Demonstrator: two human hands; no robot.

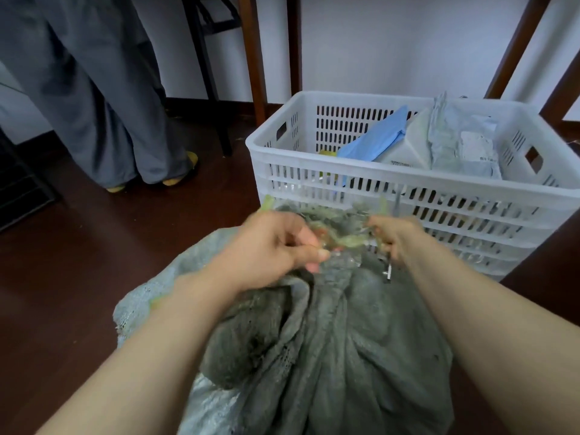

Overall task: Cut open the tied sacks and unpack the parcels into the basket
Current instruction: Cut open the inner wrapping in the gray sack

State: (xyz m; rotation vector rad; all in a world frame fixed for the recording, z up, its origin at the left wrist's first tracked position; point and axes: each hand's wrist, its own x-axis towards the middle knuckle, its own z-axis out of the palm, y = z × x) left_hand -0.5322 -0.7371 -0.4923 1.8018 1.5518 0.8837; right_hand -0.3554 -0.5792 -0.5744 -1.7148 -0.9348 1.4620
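A grey woven sack point(329, 340) stands on the floor right in front of me, its neck bunched at the top. A greenish plastic tie point(343, 238) stretches across the neck between my hands. My left hand point(276, 246) pinches the tie's left end. My right hand point(395, 237) grips the tie's other end together with a small metal tool point(388, 271) that sticks out below the fist. Behind the sack sits the white slatted basket point(314, 177) with a blue parcel point(373, 136) and grey-white parcels point(461, 142) inside. The picture is motion-blurred around the hands.
A person in grey trousers point(103, 114) and yellow shoes stands at the left on the dark wooden floor point(78, 262). Brown furniture legs point(254, 58) rise behind the basket against a white wall. A dark shelf edge point(22, 189) lies at the far left.
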